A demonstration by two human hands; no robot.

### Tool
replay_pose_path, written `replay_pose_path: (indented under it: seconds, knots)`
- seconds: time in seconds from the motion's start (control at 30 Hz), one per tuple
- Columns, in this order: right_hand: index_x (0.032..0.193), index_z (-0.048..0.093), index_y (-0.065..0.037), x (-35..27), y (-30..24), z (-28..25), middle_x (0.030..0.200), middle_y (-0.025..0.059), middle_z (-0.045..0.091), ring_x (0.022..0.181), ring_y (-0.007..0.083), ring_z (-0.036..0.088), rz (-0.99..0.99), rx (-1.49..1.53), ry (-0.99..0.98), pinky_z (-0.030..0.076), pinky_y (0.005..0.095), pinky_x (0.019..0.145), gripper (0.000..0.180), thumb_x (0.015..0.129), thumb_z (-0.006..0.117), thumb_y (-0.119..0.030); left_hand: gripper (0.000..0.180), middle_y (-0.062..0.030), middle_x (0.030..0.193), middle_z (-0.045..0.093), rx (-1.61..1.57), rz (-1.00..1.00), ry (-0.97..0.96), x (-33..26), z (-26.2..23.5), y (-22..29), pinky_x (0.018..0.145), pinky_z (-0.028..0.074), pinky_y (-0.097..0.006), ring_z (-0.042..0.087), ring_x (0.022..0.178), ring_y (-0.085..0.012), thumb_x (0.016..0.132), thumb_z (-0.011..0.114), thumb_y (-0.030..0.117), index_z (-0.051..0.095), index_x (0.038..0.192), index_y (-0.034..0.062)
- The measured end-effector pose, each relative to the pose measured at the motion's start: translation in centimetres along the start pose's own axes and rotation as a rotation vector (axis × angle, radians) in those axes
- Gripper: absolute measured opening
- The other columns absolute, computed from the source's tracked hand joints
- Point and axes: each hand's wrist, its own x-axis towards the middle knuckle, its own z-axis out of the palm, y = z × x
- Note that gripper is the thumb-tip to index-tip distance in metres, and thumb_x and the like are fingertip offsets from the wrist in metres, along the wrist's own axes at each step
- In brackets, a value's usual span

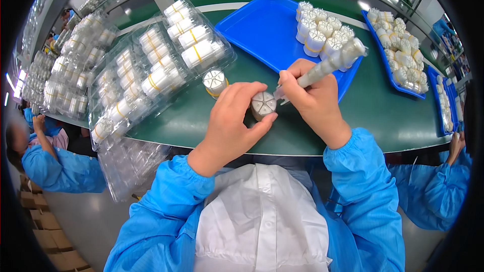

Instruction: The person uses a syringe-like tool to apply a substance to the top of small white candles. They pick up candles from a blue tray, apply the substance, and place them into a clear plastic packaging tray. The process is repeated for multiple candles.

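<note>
My left hand [227, 118] is closed around a short whitish cylinder [263, 105], thumb on the near side and fingers on the far side. Its round top is split into wedge-shaped segments. In my right hand [318, 106] is a thick, pen-like tool [333, 61] with a translucent, wrapped-looking handle that slants up to the right. The tool's tip is close to the right side of the cylinder's top; whether it touches, I cannot tell. Just left of my left fingers, a similar cylinder with a yellow band [215, 82] stands upright on the green table [201, 121].
A blue tray [252, 25] beyond my hands holds several upright cylinders [322, 27] on its right. To the left lie clear plastic blister trays [222, 45] of banded white cylinders. Fuller blue trays [390, 78] line the right. Co-workers in blue sleeves [65, 168] sit at both sides.
</note>
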Motion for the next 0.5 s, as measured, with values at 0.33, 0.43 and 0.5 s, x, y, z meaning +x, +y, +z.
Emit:
replay_pose_path:
  seconds: [0.33,0.43,0.5]
  knots:
    - [0.083,0.066,0.000,-0.09,0.30,-0.14,0.071,0.0042,0.063,0.064,0.0112,0.057,-0.067,-0.103,-0.085,0.045,0.0290,0.057,0.018,0.092,0.071,-0.015,0.061,-0.0137,0.112,0.065,-0.052,0.012,0.007,0.51,0.03,0.62,0.081,0.054,-0.039,0.063,0.098,-0.0300,0.075,0.081,0.006,0.053,0.129,0.0011]
    - [0.083,0.065,0.000,-0.14,0.61,-0.04,0.071,0.0043,0.063,0.064,0.0111,0.058,-0.039,-0.055,-0.063,0.045,0.0292,0.056,0.019,0.092,0.071,-0.016,0.064,-0.0143,0.118,0.066,0.012,-0.081,-0.058,0.21,0.16,0.49,0.084,0.052,-0.036,0.064,0.101,-0.0266,0.075,0.080,0.004,0.052,0.133,0.0010]
    - [0.083,0.065,0.000,-0.21,0.72,0.03,0.071,0.0045,0.063,0.064,0.0110,0.058,-0.013,0.045,-0.018,0.045,0.0293,0.056,0.019,0.092,0.071,-0.016,0.066,-0.0148,0.122,0.066,-0.007,-0.090,-0.065,0.19,0.25,0.28,0.085,0.052,-0.035,0.065,0.103,-0.0248,0.076,0.079,0.003,0.050,0.135,0.0006]
